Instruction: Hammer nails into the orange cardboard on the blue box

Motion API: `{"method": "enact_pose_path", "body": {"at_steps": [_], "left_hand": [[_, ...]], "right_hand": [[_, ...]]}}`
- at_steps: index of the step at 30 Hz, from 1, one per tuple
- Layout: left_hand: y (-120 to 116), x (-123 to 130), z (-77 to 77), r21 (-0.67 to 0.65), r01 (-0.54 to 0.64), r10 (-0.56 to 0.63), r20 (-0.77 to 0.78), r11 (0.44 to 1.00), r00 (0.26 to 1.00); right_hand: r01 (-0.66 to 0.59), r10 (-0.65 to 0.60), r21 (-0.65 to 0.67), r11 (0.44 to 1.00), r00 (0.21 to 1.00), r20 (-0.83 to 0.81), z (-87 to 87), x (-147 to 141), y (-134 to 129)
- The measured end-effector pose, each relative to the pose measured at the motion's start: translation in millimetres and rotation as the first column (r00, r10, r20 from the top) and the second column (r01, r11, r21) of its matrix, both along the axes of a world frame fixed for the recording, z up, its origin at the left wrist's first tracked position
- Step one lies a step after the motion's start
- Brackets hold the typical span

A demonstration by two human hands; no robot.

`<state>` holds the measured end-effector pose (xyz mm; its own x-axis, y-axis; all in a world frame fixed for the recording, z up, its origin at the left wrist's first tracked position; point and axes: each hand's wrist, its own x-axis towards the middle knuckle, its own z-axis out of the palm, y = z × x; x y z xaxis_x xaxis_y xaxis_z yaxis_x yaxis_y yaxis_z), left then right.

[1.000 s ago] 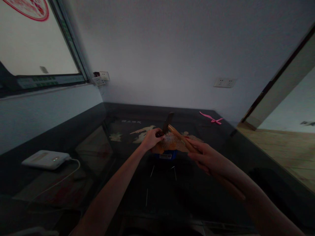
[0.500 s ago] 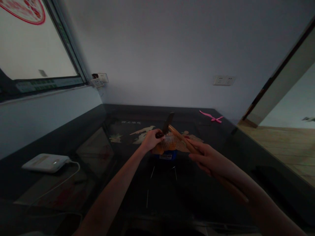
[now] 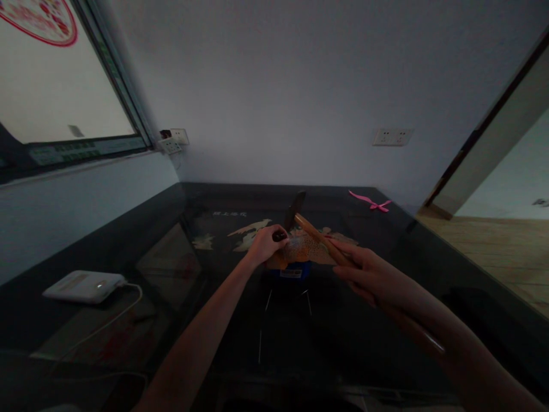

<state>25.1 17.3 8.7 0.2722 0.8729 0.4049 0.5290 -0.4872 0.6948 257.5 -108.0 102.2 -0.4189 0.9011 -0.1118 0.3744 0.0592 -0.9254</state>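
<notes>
My right hand (image 3: 364, 269) is closed round the wooden handle of a hammer (image 3: 315, 232). The hammer's dark head points up and away, beside my left fingertips. My left hand (image 3: 269, 245) is curled with thumb and fingertips together, right at the hammer head; whatever it pinches is too small and dark to make out. Beneath both lies a mottled brown-orange piece (image 3: 302, 247) with a speckled surface, its material unclear. It rests on a blue object with a white label (image 3: 291, 272), partly hidden by the piece above.
A black glossy tabletop (image 3: 343, 320) with a printed bird picture carries everything. On the left lies a white device (image 3: 86, 286) with a white cable (image 3: 115, 312). A pink ribbon (image 3: 371, 201) lies at the back right. Behind stands a wall with sockets (image 3: 392, 137).
The view has shifted slightly, so things sit a little further right. The hammer head shows slightly higher by my left fingertips; both hands keep their grip.
</notes>
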Motion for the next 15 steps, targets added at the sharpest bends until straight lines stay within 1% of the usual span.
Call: {"method": "enact_pose_path", "body": {"at_steps": [7,12,15], "left_hand": [[-2.6,0.5,2.3,0.005,-0.018,0.018,-0.018,1.000,1.000],[-0.6,0.3,0.6,-0.011,0.016,-0.016,0.015,1.000,1.000],[-0.7,0.6,1.5,-0.016,-0.008,0.008,-0.004,1.000,1.000]], "right_hand": [[-0.025,0.027,-0.053,0.998,0.999,0.034,-5.9,0.2,2.5],[0.025,-0.025,-0.023,0.999,1.000,0.006,-4.6,2.2,-0.8],[0.018,-0.017,-0.047,0.999,1.000,0.026,-6.7,1.4,-0.6]]}}
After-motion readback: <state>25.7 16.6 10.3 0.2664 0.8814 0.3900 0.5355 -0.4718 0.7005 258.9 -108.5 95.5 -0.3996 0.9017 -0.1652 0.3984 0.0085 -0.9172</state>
